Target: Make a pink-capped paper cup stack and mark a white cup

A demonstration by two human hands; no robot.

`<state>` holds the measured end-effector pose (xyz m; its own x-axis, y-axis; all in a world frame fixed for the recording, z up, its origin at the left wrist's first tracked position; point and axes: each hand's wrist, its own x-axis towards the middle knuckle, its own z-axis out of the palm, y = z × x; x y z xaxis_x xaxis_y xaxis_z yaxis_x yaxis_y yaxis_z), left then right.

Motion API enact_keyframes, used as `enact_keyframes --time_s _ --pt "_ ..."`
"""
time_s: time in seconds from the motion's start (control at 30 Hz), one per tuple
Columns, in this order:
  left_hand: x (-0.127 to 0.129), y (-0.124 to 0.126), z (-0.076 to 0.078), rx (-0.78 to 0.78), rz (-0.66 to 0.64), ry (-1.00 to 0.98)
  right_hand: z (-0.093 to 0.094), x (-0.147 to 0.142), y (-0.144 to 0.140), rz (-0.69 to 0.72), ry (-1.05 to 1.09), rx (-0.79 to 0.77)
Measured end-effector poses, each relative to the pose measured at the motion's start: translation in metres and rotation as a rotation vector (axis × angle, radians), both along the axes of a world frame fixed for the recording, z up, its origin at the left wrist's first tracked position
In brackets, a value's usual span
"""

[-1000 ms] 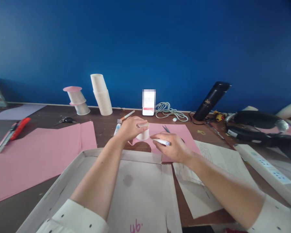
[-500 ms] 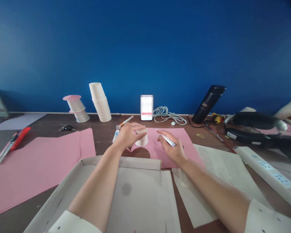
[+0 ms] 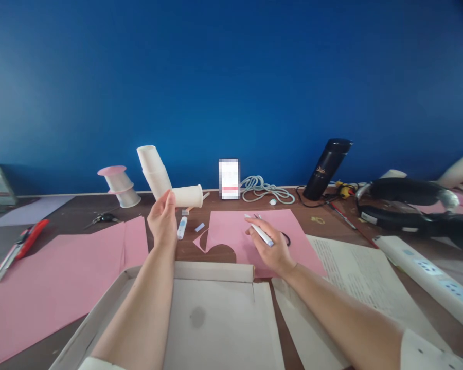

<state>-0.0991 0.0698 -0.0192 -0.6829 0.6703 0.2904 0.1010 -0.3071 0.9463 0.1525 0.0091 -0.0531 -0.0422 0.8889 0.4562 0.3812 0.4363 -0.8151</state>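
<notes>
A brown desk (image 3: 165, 205) runs along a blue wall, crowded with craft supplies. Near the left edge lie a large pink sheet (image 3: 54, 277) and a red utility knife (image 3: 17, 246). Along the far edge stand a stack of paper cups (image 3: 152, 167), a phone (image 3: 229, 179), a coiled cable (image 3: 262, 187) and a tilted black flask (image 3: 326, 167). At the middle lies a cut pink sheet (image 3: 231, 234); an open cardboard box (image 3: 216, 318) sits at the near edge, with printed pages (image 3: 355, 272) and a white power strip (image 3: 428, 272) towards the right.

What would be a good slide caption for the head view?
Left hand lifts a paper cup on its side while right hand holds a pen over pink paper.
</notes>
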Motion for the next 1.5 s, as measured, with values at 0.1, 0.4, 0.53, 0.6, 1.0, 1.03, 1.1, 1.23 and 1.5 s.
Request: enact_keyframes --time_s 0.1,0.4,0.53,0.6,1.0,1.03,1.1,1.23,1.5 --pt "-0.014 0.006 -0.005 -0.013 0.122 0.091 -0.003 0.0 0.0 0.024 -0.014 0.001" --pt "-0.031 -0.004 -0.004 -0.324 0.379 0.746 -0.005 0.0 -0.002 0.041 -0.085 0.06" --pt "-0.026 -0.009 -0.002 -0.406 0.387 0.824 -0.006 0.0 -0.002 0.042 -0.099 0.077" --pt "-0.025 -0.009 -0.001 -0.434 0.379 0.849 -0.006 0.0 -0.002 0.044 -0.103 0.088" --pt "-0.021 -0.01 0.003 -0.506 0.381 0.86 -0.005 0.0 -0.002 0.052 -0.121 0.1" --pt "-0.021 -0.01 0.002 -0.503 0.379 0.861 -0.005 -0.001 -0.002 0.054 -0.122 0.099" --pt "-0.022 -0.009 0.001 -0.479 0.379 0.873 -0.004 -0.001 -0.003 0.058 -0.123 0.098" --pt "-0.02 -0.009 -0.001 -0.373 0.378 0.928 -0.003 -0.001 -0.003 0.07 -0.124 0.098" --pt "-0.01 0.0 -0.012 -0.431 0.039 1.213 0.0 -0.003 -0.004 0.056 -0.123 0.096"
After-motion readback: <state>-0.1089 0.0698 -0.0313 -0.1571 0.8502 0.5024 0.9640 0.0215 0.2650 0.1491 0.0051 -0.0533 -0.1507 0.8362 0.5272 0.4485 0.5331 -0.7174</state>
